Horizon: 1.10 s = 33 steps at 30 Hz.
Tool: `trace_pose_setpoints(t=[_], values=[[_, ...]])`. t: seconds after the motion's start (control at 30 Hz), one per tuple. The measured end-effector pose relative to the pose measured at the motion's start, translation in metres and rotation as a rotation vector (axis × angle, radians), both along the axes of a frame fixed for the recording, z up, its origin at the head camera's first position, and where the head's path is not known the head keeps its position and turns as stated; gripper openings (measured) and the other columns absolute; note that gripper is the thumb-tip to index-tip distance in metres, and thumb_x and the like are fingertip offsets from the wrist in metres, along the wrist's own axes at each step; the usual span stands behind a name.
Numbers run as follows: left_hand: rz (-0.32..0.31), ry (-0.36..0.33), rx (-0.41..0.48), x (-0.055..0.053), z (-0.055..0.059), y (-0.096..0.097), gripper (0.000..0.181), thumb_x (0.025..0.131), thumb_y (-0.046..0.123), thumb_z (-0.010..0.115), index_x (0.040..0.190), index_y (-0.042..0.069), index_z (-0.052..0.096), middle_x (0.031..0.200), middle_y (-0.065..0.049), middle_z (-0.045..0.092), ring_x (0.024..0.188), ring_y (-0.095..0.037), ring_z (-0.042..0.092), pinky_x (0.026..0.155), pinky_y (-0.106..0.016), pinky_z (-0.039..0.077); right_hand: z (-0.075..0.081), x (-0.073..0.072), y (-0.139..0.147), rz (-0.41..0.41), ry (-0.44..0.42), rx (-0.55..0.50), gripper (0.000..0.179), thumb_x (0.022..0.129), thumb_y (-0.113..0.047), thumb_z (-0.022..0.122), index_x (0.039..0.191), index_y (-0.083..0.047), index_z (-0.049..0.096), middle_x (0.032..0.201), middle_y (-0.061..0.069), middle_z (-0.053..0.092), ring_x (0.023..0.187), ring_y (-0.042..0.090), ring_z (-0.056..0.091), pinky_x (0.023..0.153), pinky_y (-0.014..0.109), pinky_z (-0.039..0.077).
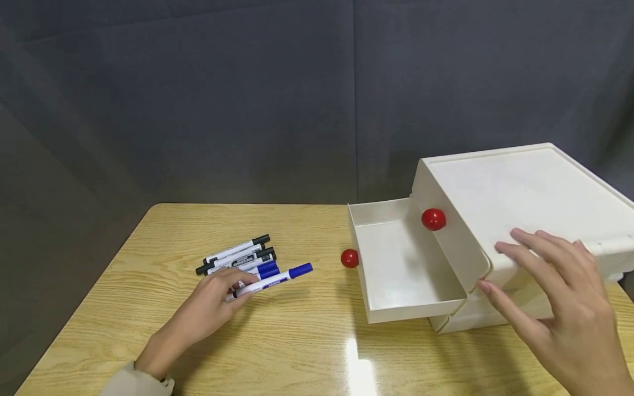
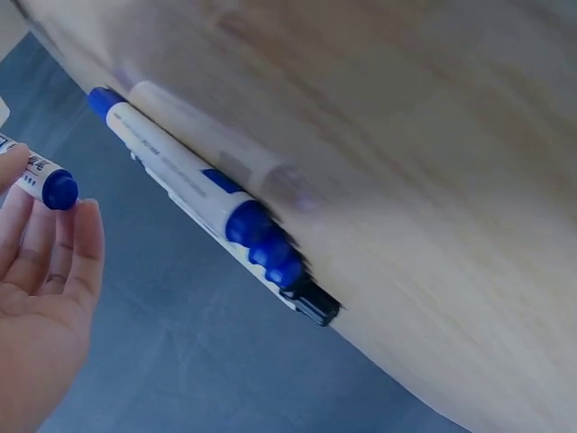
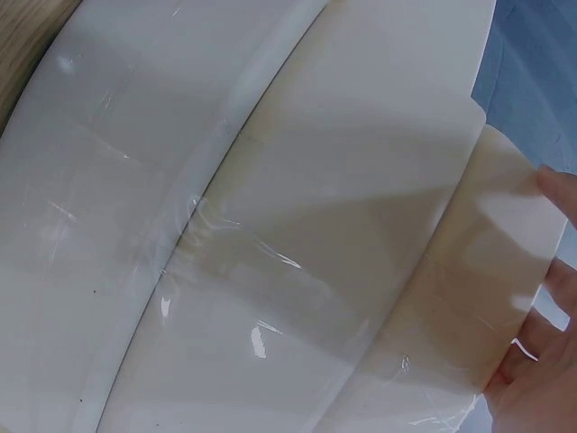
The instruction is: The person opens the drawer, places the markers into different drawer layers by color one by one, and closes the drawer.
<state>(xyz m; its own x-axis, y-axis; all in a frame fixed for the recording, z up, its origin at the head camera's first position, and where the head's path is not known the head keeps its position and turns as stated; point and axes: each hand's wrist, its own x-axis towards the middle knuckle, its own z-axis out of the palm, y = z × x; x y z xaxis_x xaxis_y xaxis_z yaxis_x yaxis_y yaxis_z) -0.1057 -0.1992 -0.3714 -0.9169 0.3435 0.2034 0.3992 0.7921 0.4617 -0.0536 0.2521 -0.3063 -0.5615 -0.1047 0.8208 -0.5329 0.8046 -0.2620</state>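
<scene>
Blue-capped marker [image 1: 272, 281] is in your left hand [image 1: 218, 294], pinched between thumb and fingers near the end away from the cap, at the near side of the other markers [image 1: 245, 258]. Its cap points right, toward the drawer [image 1: 403, 261]. In the left wrist view it's apart from the rest, and it looks lifted off the bench [image 1: 297, 346].

Step in hand, as I read it: picking one marker out of the bunch. Next move probably calls for keeping that pinch, raising it clear of the bunch and carrying it right, high enough to pass over the drawer's wall if that's where you want it.

Your right hand [image 1: 569, 302] is at the near corner of the cabinet [image 1: 535, 187], fingers spread and relaxed, not clenched; looks like steadying. Can't tell how hard it presses.

Containers: drawer is pulled out of the cabinet, its red knob [image 1: 349, 258] facing the markers. I see nothing lying on its visible floor. Second red knob [image 1: 433, 219] sits on the cabinet face above; can't see what's behind it. Other markers, black and blue caps, lie loose on the bench, outside any container.
</scene>
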Motion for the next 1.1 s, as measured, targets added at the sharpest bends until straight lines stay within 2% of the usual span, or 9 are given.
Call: trace_pose_setpoints(t=[0.3,0.6,0.8,0.9,0.93,1.0,1.07,1.1], values=[[-0.017,0.012,0.012,-0.008,0.007,0.012,0.02,0.088,0.013,0.074,0.108,0.016,0.073,0.092,0.008,0.065,0.086,-0.01,0.055,0.074,-0.03,0.049,0.0,0.001,-0.001,0.009,0.027,-0.009,0.066,0.091,-0.062,0.059,0.106,0.001,0.072,0.122,0.02,0.066,0.132,0.01,0.049,0.12,0.055,0.026],[-0.062,0.041,0.032,-0.015,0.018,0.025,0.022,0.09,0.013,0.074,0.112,0.015,0.072,0.101,0.008,0.069,0.098,-0.01,0.06,0.081,-0.035,0.053,0.0,0.0,-0.001,0.01,0.009,-0.011,0.067,0.091,-0.063,0.059,0.106,0.001,0.072,0.123,0.02,0.066,0.132,0.01,0.048,0.12,0.057,0.025],[-0.099,0.045,0.056,-0.02,0.026,0.037,0.022,0.09,0.014,0.074,0.112,0.018,0.071,0.097,0.011,0.067,0.091,-0.007,0.056,0.076,-0.028,0.049,-0.001,0.0,0.0,0.008,0.003,-0.01,0.067,0.091,-0.063,0.059,0.107,0.0,0.072,0.123,0.021,0.065,0.133,0.011,0.048,0.12,0.059,0.025],[-0.127,0.058,0.072,-0.023,0.029,0.043,0.022,0.09,0.013,0.073,0.111,0.017,0.071,0.097,0.011,0.066,0.09,-0.008,0.053,0.074,-0.029,0.048,-0.001,0.0,0.0,0.009,0.007,-0.008,0.067,0.091,-0.063,0.059,0.107,0.0,0.072,0.123,0.021,0.066,0.132,0.012,0.049,0.12,0.057,0.025],[-0.136,0.069,0.077,-0.024,0.029,0.044,0.021,0.09,0.012,0.073,0.111,0.016,0.071,0.097,0.01,0.066,0.089,-0.007,0.053,0.08,-0.031,0.05,-0.001,0.0,0.0,0.009,0.007,-0.008,0.067,0.091,-0.063,0.059,0.107,0.0,0.072,0.123,0.021,0.066,0.132,0.012,0.049,0.12,0.057,0.025],[-0.158,0.092,0.094,-0.025,0.03,0.048,0.021,0.09,0.011,0.073,0.111,0.015,0.072,0.095,0.009,0.066,0.088,-0.008,0.053,0.081,-0.033,0.051,-0.001,0.0,0.0,0.009,0.006,-0.007,0.067,0.091,-0.063,0.058,0.107,0.0,0.072,0.123,0.022,0.066,0.133,0.012,0.048,0.12,0.057,0.025],[-0.171,0.116,0.108,-0.026,0.031,0.052,0.021,0.09,0.01,0.073,0.11,0.013,0.072,0.092,0.008,0.065,0.084,-0.008,0.053,0.091,-0.037,0.051,0.0,0.0,0.0,0.01,0.007,-0.01,0.067,0.091,-0.063,0.059,0.107,0.0,0.072,0.123,0.021,0.066,0.133,0.011,0.048,0.12,0.056,0.025],[-0.177,0.129,0.114,-0.027,0.031,0.054,0.021,0.089,0.01,0.074,0.109,0.013,0.072,0.092,0.007,0.065,0.084,-0.008,0.053,0.091,-0.037,0.051,0.0,0.0,0.0,0.012,0.009,-0.012,0.066,0.091,-0.063,0.059,0.107,0.0,0.072,0.123,0.021,0.066,0.133,0.011,0.048,0.12,0.056,0.025]])
